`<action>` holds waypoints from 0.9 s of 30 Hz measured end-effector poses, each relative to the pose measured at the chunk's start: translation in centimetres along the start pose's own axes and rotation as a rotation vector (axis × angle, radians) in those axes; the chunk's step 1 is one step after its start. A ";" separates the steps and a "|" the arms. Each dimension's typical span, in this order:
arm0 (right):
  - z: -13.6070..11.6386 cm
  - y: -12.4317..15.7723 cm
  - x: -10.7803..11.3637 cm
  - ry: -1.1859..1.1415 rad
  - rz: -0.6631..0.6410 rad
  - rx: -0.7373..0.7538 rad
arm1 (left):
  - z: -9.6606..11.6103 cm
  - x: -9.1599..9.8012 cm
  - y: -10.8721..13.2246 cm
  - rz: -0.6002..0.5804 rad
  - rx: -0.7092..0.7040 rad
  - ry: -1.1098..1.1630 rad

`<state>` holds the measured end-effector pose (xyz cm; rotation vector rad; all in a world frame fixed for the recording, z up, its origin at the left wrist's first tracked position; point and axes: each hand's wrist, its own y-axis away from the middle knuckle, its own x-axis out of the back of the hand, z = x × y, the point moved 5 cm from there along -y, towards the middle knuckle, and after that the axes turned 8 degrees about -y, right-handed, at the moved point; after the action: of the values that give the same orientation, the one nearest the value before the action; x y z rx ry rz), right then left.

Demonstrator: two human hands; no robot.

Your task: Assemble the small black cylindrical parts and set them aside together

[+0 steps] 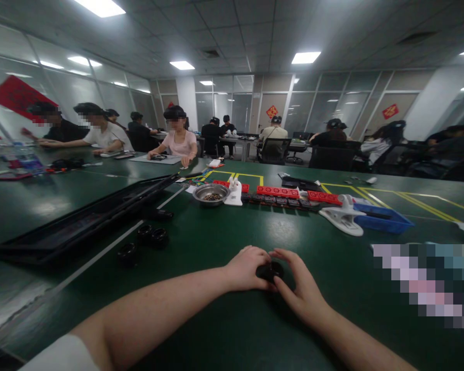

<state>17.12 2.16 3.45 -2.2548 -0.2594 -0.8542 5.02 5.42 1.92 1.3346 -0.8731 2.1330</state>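
Note:
Both of my hands meet over the dark green table [224, 340] close in front of me. My left hand [246, 268] and my right hand [298, 286] are curled around one small black round part [272, 269], fingertips touching it from both sides. Most of the part is hidden by my fingers. Three similar black round parts [145, 239] lie on the table to the left, beside a white line.
A long black tray [81, 216] lies at the left. Farther back stand a metal bowl [211, 194] with small bits, red blocks in a row [278, 191], a white clamp-like tool [342, 219] and a blue bin [382, 217]. Several people sit at tables behind.

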 end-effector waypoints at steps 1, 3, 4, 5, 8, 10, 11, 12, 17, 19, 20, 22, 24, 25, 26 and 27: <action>0.1 0.0 0.3 0.015 0.028 0.000 | 0.0 0.1 0.0 -0.003 -0.001 -0.006; 0.6 0.0 0.9 0.057 0.119 -0.021 | 0.1 0.1 0.0 -0.013 -0.003 -0.017; 0.8 0.0 1.0 0.070 0.159 -0.036 | 0.0 0.1 0.0 -0.018 -0.001 -0.020; 1.0 0.0 1.0 0.075 0.175 -0.049 | 0.0 0.1 0.0 -0.022 0.001 -0.021; 1.1 -0.2 0.2 0.063 0.101 -0.087 | -0.1 0.0 0.0 -0.028 0.006 -0.016; 0.6 -0.2 -0.3 0.043 0.021 -0.070 | -0.1 0.0 0.0 -0.026 0.007 -0.012; 0.4 -0.1 -0.4 0.034 -0.006 -0.042 | -0.1 0.0 0.0 -0.026 0.008 -0.012; 0.1 0.0 -0.3 0.030 -0.014 -0.013 | -0.1 0.0 0.0 -0.026 0.007 -0.014; 0.4 0.2 0.8 0.109 0.151 0.000 | -0.1 0.0 0.1 -0.011 -0.012 -0.028; 0.6 0.2 0.6 0.119 0.165 -0.016 | -0.3 -0.2 0.1 -0.005 -0.010 -0.028; 0.7 0.1 0.4 0.113 0.147 -0.026 | -0.3 -0.2 0.1 -0.005 -0.011 -0.026; 0.5 0.1 -0.1 0.083 0.088 -0.033 | -0.4 -0.4 0.1 -0.003 -0.011 -0.020; 0.1 0.1 -0.2 0.050 0.046 -0.003 | -0.4 -0.4 0.1 -0.002 -0.010 -0.016; -0.1 0.1 -0.2 0.040 0.037 0.019 | -0.4 -0.4 0.1 0.000 -0.011 -0.017; -0.2 0.2 0.0 0.040 0.042 0.036 | -0.4 -0.4 0.1 0.003 -0.012 -0.020; -0.1 0.2 0.1 0.051 0.062 0.036 | -0.4 -0.4 0.1 0.009 -0.014 -0.025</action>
<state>17.24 1.94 3.50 -2.1926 -0.1784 -0.8663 4.85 5.63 1.35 1.3554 -0.9033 2.1173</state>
